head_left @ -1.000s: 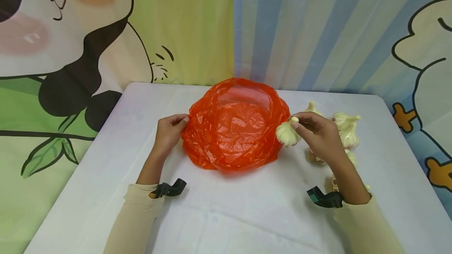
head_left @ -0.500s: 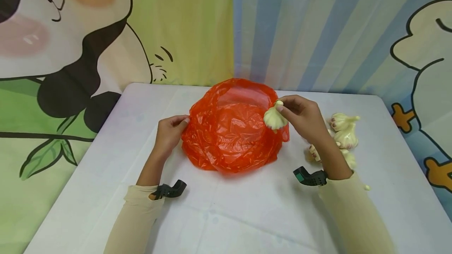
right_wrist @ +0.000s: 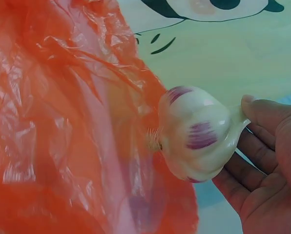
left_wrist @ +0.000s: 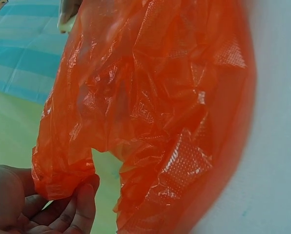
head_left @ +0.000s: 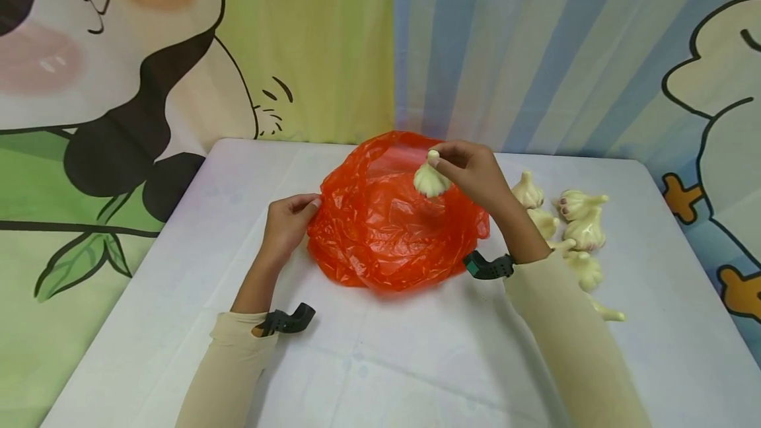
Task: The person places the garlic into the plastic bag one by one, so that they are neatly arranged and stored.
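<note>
- My left hand (head_left: pixel 288 222) pinches the left edge of the red bag (head_left: pixel 386 230) between thumb and fingers; a light outward pull should serve best, as such thin plastic looks apt to fold inward.
- The bag sits on the desk (head_left: pixel 380 362), mouth upward; I judge its middle the roomiest spot.
- My right hand (head_left: pixel 472 174) pinches the garlic bulb (head_left: pixel 431 180) by its stem (right_wrist: pixel 241 118), over the bag's mouth. I'd lower it clear of the sides, lest the roots (right_wrist: pixel 154 140) snag.
- At left, the left wrist view nearly crops out the bulb at its top edge.
- In the middle, glare and creases hide whether the bag holds anything, and I can't tell if the bulb touches it.
- At right, my sleeve (head_left: pixel 577 342) covers some of the loose bulbs (head_left: pixel 585 271), so their number is uncertain.
</note>
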Available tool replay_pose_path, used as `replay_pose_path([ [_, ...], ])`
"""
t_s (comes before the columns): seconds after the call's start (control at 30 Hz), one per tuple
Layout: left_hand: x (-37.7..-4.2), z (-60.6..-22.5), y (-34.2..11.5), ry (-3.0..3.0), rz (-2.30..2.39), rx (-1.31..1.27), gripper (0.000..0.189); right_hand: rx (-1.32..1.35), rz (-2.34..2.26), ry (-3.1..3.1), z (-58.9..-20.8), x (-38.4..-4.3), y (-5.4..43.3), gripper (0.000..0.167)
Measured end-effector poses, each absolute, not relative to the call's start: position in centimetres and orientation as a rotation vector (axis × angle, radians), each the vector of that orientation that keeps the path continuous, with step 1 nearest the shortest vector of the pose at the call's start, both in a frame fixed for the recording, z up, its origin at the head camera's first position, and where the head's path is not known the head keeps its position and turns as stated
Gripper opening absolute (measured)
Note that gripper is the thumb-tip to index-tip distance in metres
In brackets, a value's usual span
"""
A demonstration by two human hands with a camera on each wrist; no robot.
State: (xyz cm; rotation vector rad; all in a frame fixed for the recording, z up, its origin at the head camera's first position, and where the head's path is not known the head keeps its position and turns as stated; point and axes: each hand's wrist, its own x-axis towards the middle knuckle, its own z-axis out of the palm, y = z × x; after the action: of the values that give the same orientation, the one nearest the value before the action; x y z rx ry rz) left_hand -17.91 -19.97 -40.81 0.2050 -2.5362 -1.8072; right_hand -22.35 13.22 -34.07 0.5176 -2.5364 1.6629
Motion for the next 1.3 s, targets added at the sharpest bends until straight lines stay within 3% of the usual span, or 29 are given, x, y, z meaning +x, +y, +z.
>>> replay_pose_path([
  [0.43, -18.0, -41.0, -20.1, -2.542, -1.808, 0.182, 0.026, 0.513, 1.727, -2.576, -36.1, -25.5, 9.9, 0.028],
  [1.3, -18.0, -41.5, -20.3, -2.566, -1.776, 0.186, 0.027, 0.368, 1.652, -2.689, -40.2, -28.2, 5.4, 0.024],
])
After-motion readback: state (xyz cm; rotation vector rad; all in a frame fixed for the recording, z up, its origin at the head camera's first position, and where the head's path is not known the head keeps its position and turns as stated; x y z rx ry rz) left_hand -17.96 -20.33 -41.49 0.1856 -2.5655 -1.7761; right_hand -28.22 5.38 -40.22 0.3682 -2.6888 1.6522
